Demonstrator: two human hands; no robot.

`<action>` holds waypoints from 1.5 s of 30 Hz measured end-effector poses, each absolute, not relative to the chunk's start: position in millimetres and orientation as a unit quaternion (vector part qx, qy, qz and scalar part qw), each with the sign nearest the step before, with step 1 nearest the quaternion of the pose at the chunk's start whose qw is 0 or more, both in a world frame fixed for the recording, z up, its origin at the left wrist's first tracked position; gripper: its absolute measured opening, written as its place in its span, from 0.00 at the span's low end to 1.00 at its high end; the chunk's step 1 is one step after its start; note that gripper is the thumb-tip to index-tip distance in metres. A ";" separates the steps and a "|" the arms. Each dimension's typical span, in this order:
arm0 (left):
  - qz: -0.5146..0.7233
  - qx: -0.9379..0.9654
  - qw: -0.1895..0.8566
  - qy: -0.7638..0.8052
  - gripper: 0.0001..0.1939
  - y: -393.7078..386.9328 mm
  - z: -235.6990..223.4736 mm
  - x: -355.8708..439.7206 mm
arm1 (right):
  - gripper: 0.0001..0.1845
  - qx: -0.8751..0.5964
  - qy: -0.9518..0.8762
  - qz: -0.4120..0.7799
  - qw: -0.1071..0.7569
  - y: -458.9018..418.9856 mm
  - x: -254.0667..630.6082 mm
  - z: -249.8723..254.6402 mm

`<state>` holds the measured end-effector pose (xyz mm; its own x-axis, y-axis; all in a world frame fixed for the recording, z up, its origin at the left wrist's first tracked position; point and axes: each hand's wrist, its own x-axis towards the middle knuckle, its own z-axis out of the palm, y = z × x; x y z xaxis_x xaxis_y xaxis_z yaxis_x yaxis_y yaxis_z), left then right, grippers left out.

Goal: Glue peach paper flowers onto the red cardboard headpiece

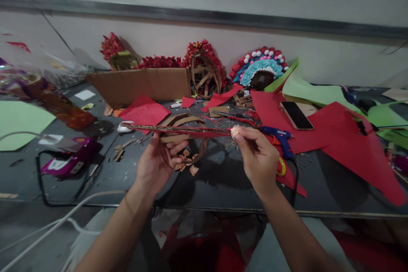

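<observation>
Cardboard strip [204, 131], red-edged, held roughly level above table [223, 182]; left hand [153, 165] grasps near its middle, right hand [261, 157] pinches crumpled pale piece [235, 131] at strip's right end. Apparently attaching step; next move likely calls for steady pressing.

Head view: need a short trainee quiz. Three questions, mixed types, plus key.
1. Multiple choice. What is pinched in the right hand, at the right-hand end of the long, thin brown corrugated cardboard strip?
A) A white marker
B) A small, cream-coloured crumpled piece
C) A black-screened phone

2. True or false? Neither the left hand nor the right hand holds the blue plastic glue gun.

3. Fill in. In the picture, the upright brown cardboard panel is to the ____ of the fan-shaped red, white and turquoise decoration.

Key: 1 B; 2 true; 3 left.
</observation>
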<state>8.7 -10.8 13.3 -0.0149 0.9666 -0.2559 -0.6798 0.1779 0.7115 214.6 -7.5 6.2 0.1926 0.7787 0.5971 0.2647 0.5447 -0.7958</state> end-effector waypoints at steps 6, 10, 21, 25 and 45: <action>0.608 0.201 0.682 0.354 0.21 -9.9 11.2 7.7 | 0.06 -0.436 -0.617 0.188 0.628 -7.8 215.3 7.4; 0.607 0.197 0.684 0.355 0.23 -10.0 10.7 6.6 | 0.07 -0.437 -0.620 0.185 0.625 -7.6 215.7 7.3; 0.612 0.206 0.686 0.336 0.26 -10.4 10.0 5.1 | 0.07 -0.436 -0.619 0.190 0.625 -8.3 215.6 7.4; 0.611 0.215 0.690 0.323 0.25 -9.2 10.1 3.6 | 0.07 -0.436 -0.628 0.182 0.618 -8.8 216.8 10.8; 0.606 0.153 0.692 0.362 0.30 -10.5 25.7 5.5 | 0.10 -0.480 -0.615 0.144 0.608 -3.4 248.2 26.8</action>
